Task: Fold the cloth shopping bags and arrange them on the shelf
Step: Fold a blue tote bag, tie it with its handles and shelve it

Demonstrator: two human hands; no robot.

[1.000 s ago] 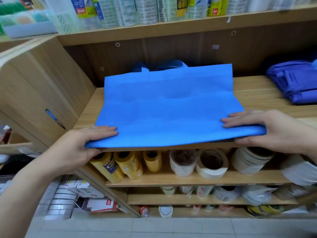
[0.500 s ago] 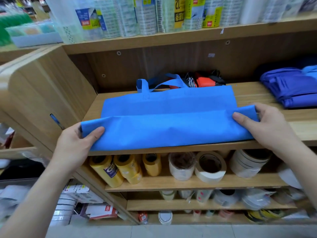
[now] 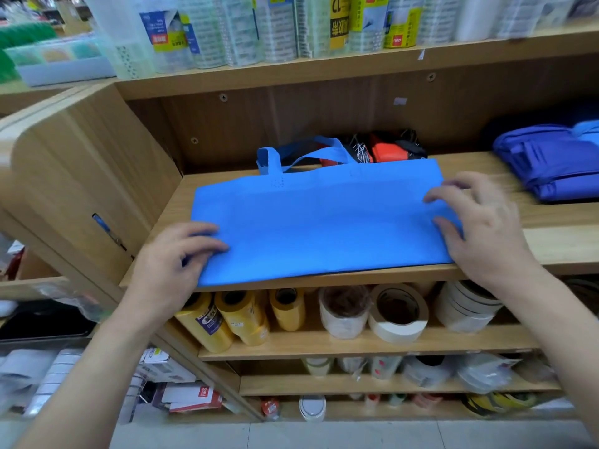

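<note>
A light blue cloth bag (image 3: 324, 222) lies on the wooden shelf (image 3: 551, 241), folded over on itself, its handles (image 3: 291, 157) pointing to the back. My left hand (image 3: 175, 264) is at the bag's left edge and pinches the top layer between thumb and forefinger. My right hand (image 3: 479, 228) is at the right edge, blurred, its fingers spread and loosely bent, with the thumb and fingertips touching the top layer. A pile of dark blue folded bags (image 3: 551, 163) sits at the far right of the same shelf.
A red and black bundle (image 3: 382, 149) lies behind the handles at the back of the shelf. Tape rolls (image 3: 398, 312) and yellow rolls (image 3: 240, 315) fill the shelf below. Packaged goods (image 3: 291, 24) stand on the shelf above. A wooden side panel (image 3: 81, 176) closes off the left.
Both hands have carried the bag's front edge up and back and laid it down, so the bag now lies folded in half. The right hand's fingers have spread apart.
</note>
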